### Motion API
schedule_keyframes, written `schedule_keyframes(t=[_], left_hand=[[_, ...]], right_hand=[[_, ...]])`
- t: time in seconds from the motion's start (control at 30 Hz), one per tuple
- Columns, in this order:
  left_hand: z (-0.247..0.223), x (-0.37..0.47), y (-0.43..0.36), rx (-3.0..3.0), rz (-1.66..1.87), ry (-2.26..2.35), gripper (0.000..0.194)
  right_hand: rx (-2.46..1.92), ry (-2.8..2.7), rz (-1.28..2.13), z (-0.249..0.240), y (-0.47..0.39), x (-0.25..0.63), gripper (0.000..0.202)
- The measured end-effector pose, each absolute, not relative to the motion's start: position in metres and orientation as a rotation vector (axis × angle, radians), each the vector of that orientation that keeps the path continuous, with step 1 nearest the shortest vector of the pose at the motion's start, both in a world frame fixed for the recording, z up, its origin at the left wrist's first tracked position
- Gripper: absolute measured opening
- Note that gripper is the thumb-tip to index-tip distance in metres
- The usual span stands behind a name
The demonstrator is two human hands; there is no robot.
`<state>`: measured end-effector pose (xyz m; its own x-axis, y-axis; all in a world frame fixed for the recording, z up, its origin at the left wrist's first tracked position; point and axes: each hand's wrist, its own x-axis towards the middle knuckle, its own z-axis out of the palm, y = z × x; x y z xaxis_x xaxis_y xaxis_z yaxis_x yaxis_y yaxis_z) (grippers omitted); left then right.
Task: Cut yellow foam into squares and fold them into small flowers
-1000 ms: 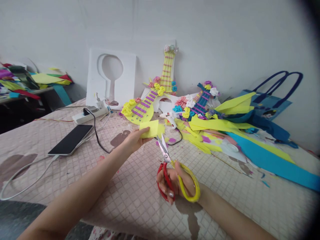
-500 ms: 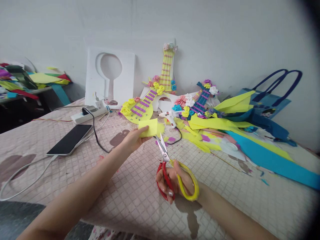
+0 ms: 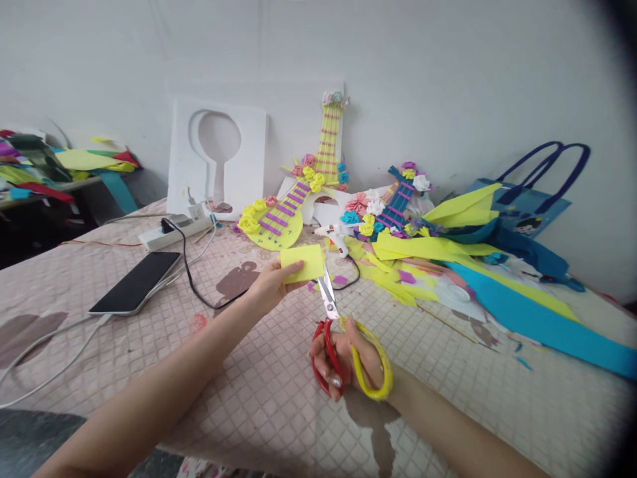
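Between the thumb and fingers of my left hand (image 3: 275,284) is a small yellow paper square (image 3: 304,261), held above the table. My right hand (image 3: 348,358) grips scissors (image 3: 328,307) with one red and one yellow handle, fingers through the loops. The blades are parted a little and point up and away, their tips at the lower right corner of the paper. Whether the blades touch the paper I cannot tell. Beyond the paper, a yellow guitar-shaped craft (image 3: 281,229) with purple strips and paper flowers leans back.
A white glue gun (image 3: 336,238) lies behind the scissors. Yellow crepe paper (image 3: 432,249) and blue strips (image 3: 542,318) spread to the right, near a blue bag (image 3: 532,206). A phone (image 3: 137,282) and a power strip (image 3: 169,232) sit left, their cables crossing the quilted tablecloth. A white cutout board (image 3: 253,153) stands behind.
My left hand has brought the yellow square slightly right and down, closer to the blades. The scissors appear a little less open. The view has shifted slightly.
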<state>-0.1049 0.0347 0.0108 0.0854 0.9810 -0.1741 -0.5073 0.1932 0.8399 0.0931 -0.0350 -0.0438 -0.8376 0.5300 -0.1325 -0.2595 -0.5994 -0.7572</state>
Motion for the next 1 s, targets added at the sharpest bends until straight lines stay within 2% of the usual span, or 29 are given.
schedule_keyframes(t=[0.5, 1.0], left_hand=[[0.013, -0.103, 0.029, 0.822, 1.221, 0.825, 0.034], [0.012, -0.105, 0.030, 0.846, 1.175, 0.831, 0.026]], right_hand=[[-0.454, -0.991, 2.391, -0.035, -0.031, 0.096, 0.074], [-0.406, -1.006, 2.406, -0.032, -0.032, 0.096, 0.075]])
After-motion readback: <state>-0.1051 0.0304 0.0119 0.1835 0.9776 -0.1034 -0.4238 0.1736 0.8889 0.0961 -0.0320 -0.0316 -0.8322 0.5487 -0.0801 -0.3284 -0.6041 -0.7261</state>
